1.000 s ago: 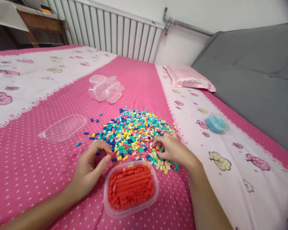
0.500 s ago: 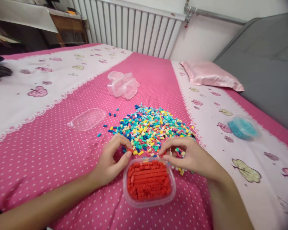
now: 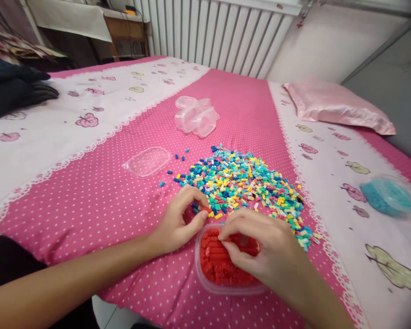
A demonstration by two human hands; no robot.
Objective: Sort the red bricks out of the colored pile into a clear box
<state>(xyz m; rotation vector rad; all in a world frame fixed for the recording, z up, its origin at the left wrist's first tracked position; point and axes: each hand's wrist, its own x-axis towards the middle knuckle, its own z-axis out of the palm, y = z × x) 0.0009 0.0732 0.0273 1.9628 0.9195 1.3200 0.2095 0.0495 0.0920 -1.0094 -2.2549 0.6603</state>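
A clear plastic container (image 3: 199,274) filled with rows of small red building bricks (image 3: 222,260) sits on the pink dotted bedspread in front of me. My left hand (image 3: 187,219), at its upper left, pinches a red building brick (image 3: 206,209) between thumb and fingertips, beside the pile's near edge. Over the container is my right hand (image 3: 260,242), thumb and forefinger closed together above the red bricks. Whatever is between those fingertips cannot be made out. Just beyond both hands spreads a loose pile of mixed-colour building bricks (image 3: 246,178), mostly blue, teal, yellow and green.
A clear lid (image 3: 147,161) lies left of the pile, and several stacked clear containers (image 3: 196,116) stand behind it. On the right are a container of turquoise bricks (image 3: 387,196) and a pink pillow (image 3: 339,107). Dark clothing (image 3: 17,87) lies far left.
My right hand has moved from the pile's near edge to over the container of red bricks. My left hand keeps its pinch on the red brick. The view has turned slightly left.
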